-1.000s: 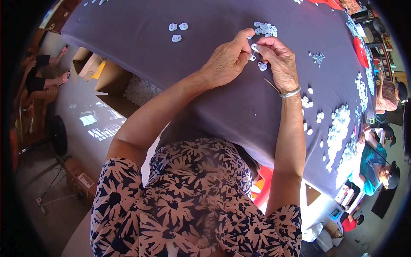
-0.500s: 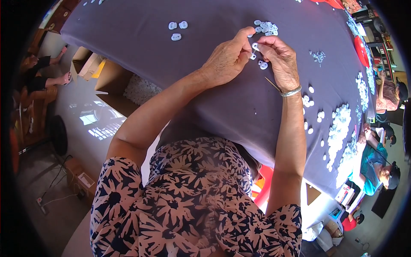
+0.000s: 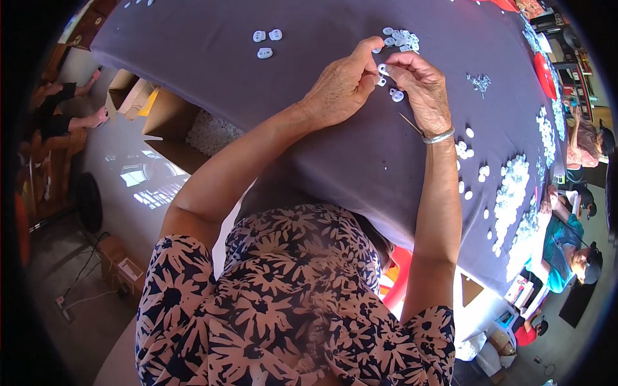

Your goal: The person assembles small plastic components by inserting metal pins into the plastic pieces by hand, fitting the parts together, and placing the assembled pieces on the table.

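Note:
My right hand (image 3: 421, 90), closed in a pinch, grips a small white plastic cord lock part (image 3: 382, 68) with a hole in it. Just below that part, a second white plastic piece (image 3: 382, 82) is at the thumb tip of my left hand (image 3: 344, 83), whose fingers are also pinched together. The two pieces appear to touch, but the fingers partly hide them. Under my right fingers a white cord lock (image 3: 396, 95) rests on the dark cloth. A thin pointed stick (image 3: 411, 124) lies beside my right wrist.
Beyond my hands is a pile of white cord locks (image 3: 404, 40); a few more (image 3: 264, 53) lie far left. Tiny metal pieces (image 3: 479, 82) sit to the right, near heaped white parts (image 3: 512, 193). An open carton (image 3: 170, 122) stands left of the table (image 3: 309, 174). People work at the right.
The two small white pieces between my hands have come slightly closer together. Otherwise my hands and arms have hardly moved.

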The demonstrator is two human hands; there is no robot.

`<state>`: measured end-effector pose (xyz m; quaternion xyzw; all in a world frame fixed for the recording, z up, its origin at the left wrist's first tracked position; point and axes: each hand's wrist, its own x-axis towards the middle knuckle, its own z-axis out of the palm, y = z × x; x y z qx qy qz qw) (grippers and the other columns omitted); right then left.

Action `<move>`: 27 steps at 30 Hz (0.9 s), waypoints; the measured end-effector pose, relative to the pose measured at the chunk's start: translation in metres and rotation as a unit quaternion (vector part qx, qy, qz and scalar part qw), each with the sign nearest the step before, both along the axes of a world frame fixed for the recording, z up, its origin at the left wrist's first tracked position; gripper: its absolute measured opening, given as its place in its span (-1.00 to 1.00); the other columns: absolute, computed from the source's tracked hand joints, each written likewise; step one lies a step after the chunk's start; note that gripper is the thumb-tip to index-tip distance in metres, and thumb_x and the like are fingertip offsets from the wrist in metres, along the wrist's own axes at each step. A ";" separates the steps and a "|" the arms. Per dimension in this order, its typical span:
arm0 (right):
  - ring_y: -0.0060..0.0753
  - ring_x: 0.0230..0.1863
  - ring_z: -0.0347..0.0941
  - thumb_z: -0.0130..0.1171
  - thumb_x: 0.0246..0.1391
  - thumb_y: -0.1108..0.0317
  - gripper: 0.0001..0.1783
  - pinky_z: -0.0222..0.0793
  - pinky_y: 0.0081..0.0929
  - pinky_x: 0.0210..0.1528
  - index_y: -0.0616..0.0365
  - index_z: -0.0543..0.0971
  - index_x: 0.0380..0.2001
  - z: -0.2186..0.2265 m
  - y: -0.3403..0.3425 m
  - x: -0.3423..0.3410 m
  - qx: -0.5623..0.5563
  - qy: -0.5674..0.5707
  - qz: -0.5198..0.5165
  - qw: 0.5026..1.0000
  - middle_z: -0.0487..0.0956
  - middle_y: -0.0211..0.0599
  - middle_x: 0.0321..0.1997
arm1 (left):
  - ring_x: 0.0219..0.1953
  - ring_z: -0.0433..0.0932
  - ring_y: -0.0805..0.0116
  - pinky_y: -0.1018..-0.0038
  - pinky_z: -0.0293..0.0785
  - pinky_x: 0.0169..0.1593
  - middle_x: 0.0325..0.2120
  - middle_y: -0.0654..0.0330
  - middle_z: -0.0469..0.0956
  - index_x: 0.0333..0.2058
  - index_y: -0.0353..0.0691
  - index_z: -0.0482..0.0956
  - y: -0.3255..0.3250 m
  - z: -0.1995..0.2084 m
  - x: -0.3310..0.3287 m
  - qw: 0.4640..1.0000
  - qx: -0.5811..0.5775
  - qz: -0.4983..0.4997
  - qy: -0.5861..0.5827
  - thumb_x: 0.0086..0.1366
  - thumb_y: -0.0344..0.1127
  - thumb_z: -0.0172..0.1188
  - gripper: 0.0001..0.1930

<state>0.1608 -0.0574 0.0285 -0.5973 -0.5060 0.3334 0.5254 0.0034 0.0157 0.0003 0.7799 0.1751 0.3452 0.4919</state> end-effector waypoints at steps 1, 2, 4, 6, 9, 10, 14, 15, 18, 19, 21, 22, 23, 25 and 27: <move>-0.76 -0.38 0.37 0.18 0.03 0.52 -0.90 0.30 -0.75 -0.34 0.21 0.59 -0.33 0.000 0.000 0.000 0.000 0.000 0.000 1.000 0.53 -0.55 -0.41 | -0.36 0.47 0.41 0.48 0.43 -0.18 -0.42 0.21 0.42 0.15 -0.20 0.14 0.000 0.000 0.000 1.000 -0.005 0.000 -0.001 0.22 -0.60 -0.02 -0.49; -0.75 -0.37 0.37 0.18 0.03 0.52 -0.90 0.30 -0.74 -0.33 0.21 0.59 -0.33 0.000 0.000 -0.001 0.000 0.006 0.004 1.000 0.53 -0.55 -0.40 | -0.36 0.47 0.41 0.48 0.43 -0.18 -0.42 0.21 0.42 0.15 -0.20 0.14 0.000 0.000 0.000 1.000 -0.006 0.000 -0.001 0.22 -0.60 -0.02 -0.49; -0.74 -0.37 0.38 0.19 0.02 0.52 -0.89 0.31 -0.74 -0.32 0.21 0.59 -0.33 -0.001 0.000 -0.002 0.001 0.011 0.008 1.000 0.53 -0.55 -0.40 | -0.38 0.48 0.42 0.50 0.44 -0.20 -0.40 0.20 0.44 0.15 -0.21 0.12 0.001 0.000 0.000 0.999 -0.032 0.006 0.010 0.26 -0.55 -0.01 -0.50; -0.78 -0.46 0.26 0.16 0.04 0.48 -0.89 0.20 -0.75 -0.41 0.17 0.60 -0.32 -0.003 0.001 -0.004 0.022 0.010 0.013 1.000 0.49 -0.61 -0.43 | -0.39 0.48 0.43 0.50 0.45 -0.21 -0.40 0.20 0.45 0.15 -0.23 0.10 0.000 0.002 -0.001 0.998 -0.052 0.009 0.013 0.27 -0.53 0.00 -0.51; -0.77 -0.45 0.27 0.16 0.04 0.49 -0.88 0.22 -0.75 -0.40 0.17 0.60 -0.30 0.000 0.000 -0.007 0.024 0.004 0.007 1.000 0.50 -0.60 -0.42 | -0.41 0.49 0.44 0.50 0.47 -0.23 -0.38 0.19 0.47 0.16 -0.25 0.08 0.001 0.005 -0.002 0.996 -0.088 0.014 0.014 0.29 -0.49 0.01 -0.51; -0.77 -0.45 0.27 0.16 0.04 0.49 -0.88 0.22 -0.75 -0.40 0.17 0.60 -0.30 -0.001 0.000 -0.007 0.024 0.004 0.007 1.000 0.50 -0.60 -0.42 | -0.41 0.49 0.45 0.50 0.47 -0.23 -0.38 0.19 0.48 0.16 -0.26 0.07 0.000 0.005 -0.002 0.994 -0.103 0.016 0.012 0.29 -0.48 0.02 -0.50; -0.77 -0.42 0.31 0.15 0.05 0.51 -0.87 0.24 -0.75 -0.40 0.18 0.60 -0.29 -0.002 -0.001 -0.006 0.018 -0.016 0.018 1.000 0.50 -0.58 -0.42 | -0.42 0.50 0.45 0.52 0.47 -0.25 -0.40 0.18 0.48 0.16 -0.26 0.05 -0.002 0.006 -0.002 0.993 -0.113 0.029 0.006 0.29 -0.47 0.04 -0.49; -0.77 -0.41 0.33 0.15 0.05 0.53 -0.87 0.24 -0.76 -0.40 0.18 0.59 -0.29 -0.002 -0.001 -0.006 0.016 -0.017 0.023 0.999 0.50 -0.57 -0.42 | -0.42 0.50 0.45 0.53 0.47 -0.26 -0.40 0.18 0.48 0.16 -0.27 0.05 -0.002 0.005 -0.002 0.993 -0.111 0.030 0.003 0.28 -0.47 0.04 -0.49; -0.76 -0.36 0.37 0.16 0.00 0.62 -0.82 0.32 -0.76 -0.35 0.21 0.57 -0.28 -0.002 0.000 -0.009 0.020 0.000 0.030 0.999 0.50 -0.54 -0.37 | -0.40 0.50 0.46 0.53 0.47 -0.26 -0.41 0.19 0.48 0.15 -0.28 0.06 -0.002 0.007 -0.002 0.992 -0.123 0.034 -0.009 0.27 -0.49 0.04 -0.49; -0.76 -0.36 0.37 0.16 0.00 0.62 -0.82 0.32 -0.76 -0.35 0.21 0.57 -0.28 -0.004 0.000 -0.008 0.021 0.000 0.030 0.999 0.50 -0.54 -0.37 | -0.40 0.50 0.46 0.53 0.47 -0.26 -0.41 0.19 0.48 0.14 -0.29 0.06 -0.002 0.008 -0.003 0.990 -0.138 0.036 -0.019 0.26 -0.49 0.05 -0.49; -0.74 -0.34 0.40 0.18 -0.06 0.71 -0.74 0.39 -0.76 -0.29 0.23 0.55 -0.26 -0.008 0.002 -0.007 0.031 0.000 0.044 0.999 0.51 -0.50 -0.31 | -0.39 0.50 0.46 0.53 0.47 -0.26 -0.41 0.19 0.48 0.14 -0.30 0.07 -0.001 0.008 -0.002 0.988 -0.148 0.035 -0.020 0.26 -0.50 0.04 -0.49; -0.74 -0.34 0.40 0.18 -0.06 0.71 -0.74 0.39 -0.76 -0.29 0.23 0.55 -0.26 -0.008 0.001 -0.008 0.031 0.000 0.045 0.999 0.51 -0.50 -0.31 | -0.39 0.50 0.46 0.53 0.47 -0.26 -0.40 0.19 0.48 0.13 -0.30 0.08 0.000 0.008 -0.002 0.987 -0.158 0.035 -0.022 0.25 -0.51 0.04 -0.49; -0.74 -0.35 0.41 0.18 -0.07 0.72 -0.73 0.42 -0.75 -0.29 0.23 0.54 -0.26 -0.008 0.001 -0.010 0.037 -0.006 0.044 0.998 0.51 -0.49 -0.29 | -0.39 0.50 0.46 0.53 0.47 -0.26 -0.40 0.19 0.48 0.13 -0.30 0.08 0.000 0.007 -0.002 0.987 -0.158 0.035 -0.022 0.25 -0.51 0.04 -0.49; -0.73 -0.36 0.42 0.18 -0.08 0.74 -0.71 0.44 -0.74 -0.29 0.23 0.54 -0.25 -0.010 0.001 -0.012 0.044 -0.012 0.043 0.998 0.52 -0.48 -0.27 | -0.38 0.50 0.46 0.53 0.47 -0.26 -0.40 0.19 0.47 0.13 -0.28 0.10 0.002 0.004 -0.002 0.987 -0.155 0.039 -0.026 0.25 -0.51 0.05 -0.51; -0.73 -0.40 0.42 0.19 -0.11 0.73 -0.69 0.42 -0.77 -0.35 0.22 0.55 -0.25 -0.012 0.002 -0.012 0.072 -0.095 0.011 0.993 0.52 -0.49 -0.30 | -0.38 0.49 0.47 0.54 0.46 -0.27 -0.40 0.21 0.47 0.12 -0.27 0.13 0.004 0.000 0.000 0.986 -0.157 0.032 -0.039 0.25 -0.50 0.06 -0.52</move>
